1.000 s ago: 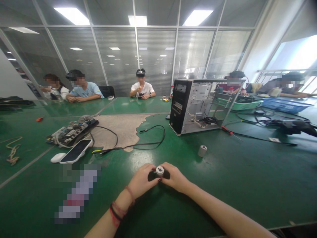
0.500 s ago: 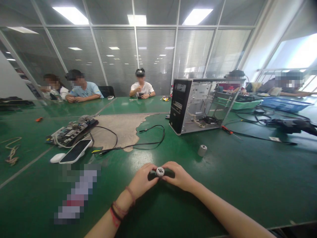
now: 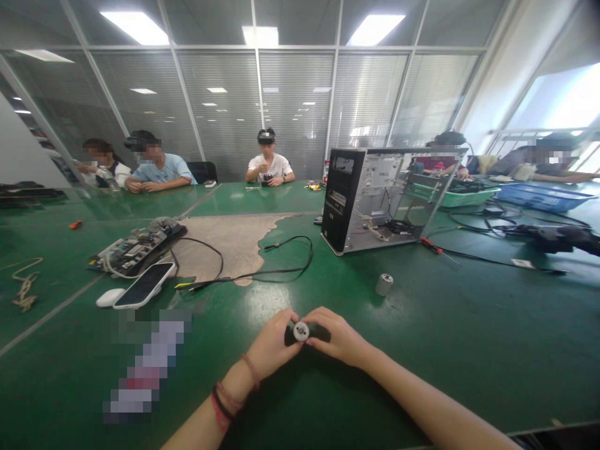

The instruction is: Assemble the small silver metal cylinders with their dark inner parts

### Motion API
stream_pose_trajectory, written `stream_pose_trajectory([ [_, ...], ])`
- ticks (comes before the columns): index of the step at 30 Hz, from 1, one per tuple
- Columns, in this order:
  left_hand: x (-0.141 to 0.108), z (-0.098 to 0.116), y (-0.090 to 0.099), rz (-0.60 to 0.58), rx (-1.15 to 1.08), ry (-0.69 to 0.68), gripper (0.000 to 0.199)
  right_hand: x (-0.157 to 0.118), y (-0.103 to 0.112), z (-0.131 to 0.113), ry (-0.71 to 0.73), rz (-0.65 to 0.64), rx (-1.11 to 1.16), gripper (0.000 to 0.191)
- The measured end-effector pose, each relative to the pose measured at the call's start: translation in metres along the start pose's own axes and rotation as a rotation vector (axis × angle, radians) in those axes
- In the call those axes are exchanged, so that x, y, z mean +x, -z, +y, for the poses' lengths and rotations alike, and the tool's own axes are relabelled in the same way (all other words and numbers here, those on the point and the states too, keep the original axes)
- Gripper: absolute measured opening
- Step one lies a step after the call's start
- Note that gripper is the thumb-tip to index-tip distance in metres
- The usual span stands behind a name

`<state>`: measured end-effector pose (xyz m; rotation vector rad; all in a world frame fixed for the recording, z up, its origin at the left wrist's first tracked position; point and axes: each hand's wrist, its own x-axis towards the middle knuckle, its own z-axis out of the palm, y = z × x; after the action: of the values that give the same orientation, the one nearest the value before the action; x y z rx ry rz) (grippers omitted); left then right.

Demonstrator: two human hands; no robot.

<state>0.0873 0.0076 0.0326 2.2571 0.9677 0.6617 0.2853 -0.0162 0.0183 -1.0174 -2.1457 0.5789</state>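
Observation:
Between the fingertips of both hands is a small round metal cylinder (image 3: 301,331), its end face with small holes turned up toward me. My left hand (image 3: 276,337) pinches it from the left, thumb below and fingers above. From the right, my right hand (image 3: 338,335) pinches the same part. A second metal cylinder (image 3: 384,285) stands upright on the green table (image 3: 450,350), beyond my right hand and not touched.
An open computer case (image 3: 342,203) stands behind the second cylinder, with a red screwdriver (image 3: 432,245) at its right. To the left lie a phone (image 3: 144,285), a circuit assembly (image 3: 135,250) and black cables (image 3: 281,270). Several people sit across the table.
The held cylinder has shifted slightly left and down, and its top face looks turned a little. My left hand has moved slightly right. Both hands still hold it.

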Motion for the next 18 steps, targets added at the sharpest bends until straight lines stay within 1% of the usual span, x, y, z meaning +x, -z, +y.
stream_pose_trajectory([
  [2, 0.000, 0.000, -0.001, -0.008, -0.013, -0.003, 0.018, 0.000, -0.001, 0.000, 0.004, -0.002, -0.011, 0.031],
  [5, -0.001, -0.001, -0.002, -0.014, -0.025, -0.014, 0.018, -0.002, -0.003, 0.000, 0.022, 0.031, -0.045, 0.039],
  [8, -0.001, -0.002, -0.003, -0.018, -0.036, -0.021, 0.019, -0.003, -0.007, 0.001, 0.078, 0.059, -0.136, 0.044],
  [12, -0.001, -0.002, -0.003, -0.027, -0.068, -0.021, 0.019, -0.004, -0.012, 0.002, 0.150, 0.040, -0.237, 0.039],
  [18, -0.001, -0.001, 0.000, -0.037, -0.131, -0.022, 0.018, -0.003, -0.010, 0.001, 0.154, 0.051, -0.230, 0.036],
])
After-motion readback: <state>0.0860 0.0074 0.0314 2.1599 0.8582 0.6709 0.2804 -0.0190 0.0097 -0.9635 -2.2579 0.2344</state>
